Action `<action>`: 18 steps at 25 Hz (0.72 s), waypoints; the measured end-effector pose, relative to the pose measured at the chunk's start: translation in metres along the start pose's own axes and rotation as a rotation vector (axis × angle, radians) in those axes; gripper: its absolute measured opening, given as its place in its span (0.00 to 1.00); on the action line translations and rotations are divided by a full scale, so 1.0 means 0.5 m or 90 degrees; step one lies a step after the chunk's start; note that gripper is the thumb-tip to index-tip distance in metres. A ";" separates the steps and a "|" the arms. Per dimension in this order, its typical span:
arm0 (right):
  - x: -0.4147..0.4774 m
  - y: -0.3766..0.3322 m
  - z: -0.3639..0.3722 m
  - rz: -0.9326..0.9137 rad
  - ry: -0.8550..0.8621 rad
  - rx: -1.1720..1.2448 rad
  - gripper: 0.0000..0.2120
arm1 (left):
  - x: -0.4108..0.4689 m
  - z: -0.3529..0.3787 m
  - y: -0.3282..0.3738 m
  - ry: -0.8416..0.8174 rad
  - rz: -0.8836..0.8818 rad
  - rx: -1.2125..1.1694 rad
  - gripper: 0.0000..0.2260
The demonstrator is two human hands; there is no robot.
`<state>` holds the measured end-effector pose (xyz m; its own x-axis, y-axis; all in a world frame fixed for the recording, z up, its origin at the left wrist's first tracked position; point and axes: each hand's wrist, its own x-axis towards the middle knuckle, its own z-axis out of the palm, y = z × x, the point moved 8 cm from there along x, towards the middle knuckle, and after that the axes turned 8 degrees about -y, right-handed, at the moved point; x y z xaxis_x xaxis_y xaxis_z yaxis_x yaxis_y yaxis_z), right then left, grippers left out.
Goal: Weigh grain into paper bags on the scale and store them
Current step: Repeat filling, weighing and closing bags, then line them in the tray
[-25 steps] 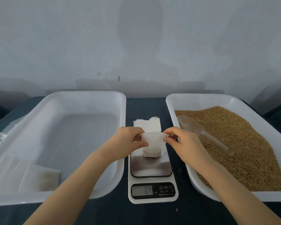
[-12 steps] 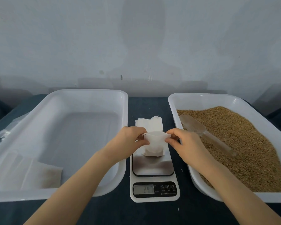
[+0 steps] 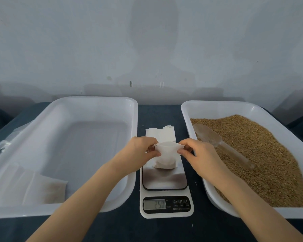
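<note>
Lower left of frame: smooth white plastic tray point(image 3: 94, 99), flat filled bags point(image 3: 44, 189) in near corner. Centre: left hand point(image 3: 138, 151) grip pinches left corner of bag mouth, right hand point(image 3: 202, 156) grip pinches right corner. Thin soft paper bag point(image 3: 167, 157) stands upright between them, base on steel scale point(image 3: 164, 180) plate. Tray lies left, nearer left hand. Right: clear scoop point(image 3: 215, 140) on loose golden grain point(image 3: 269, 154).

Wall point(image 3: 77, 41): pale grey, scuffed, far behind the fingers point(image 3: 151, 141).
Tablecloth point(image 3: 154, 112): dark blue, beneath the fingers, spreading to both sides.
Clear plastic sheet point(image 3: 7, 142): crumpled on the cloth, well left of the fingers.
White specks point(image 3: 196, 183): on the cloth, right of the fingers and nearer.
</note>
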<state>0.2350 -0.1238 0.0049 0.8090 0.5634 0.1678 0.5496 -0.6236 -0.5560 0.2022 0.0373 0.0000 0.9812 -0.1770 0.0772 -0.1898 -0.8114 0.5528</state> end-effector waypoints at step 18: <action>0.001 0.000 0.002 -0.003 -0.002 -0.010 0.09 | -0.001 -0.002 0.003 0.010 0.014 -0.007 0.06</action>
<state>0.2350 -0.1230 0.0044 0.8060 0.5678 0.1675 0.5561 -0.6293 -0.5429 0.2012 0.0367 0.0016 0.9772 -0.1864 0.1019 -0.2112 -0.8013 0.5597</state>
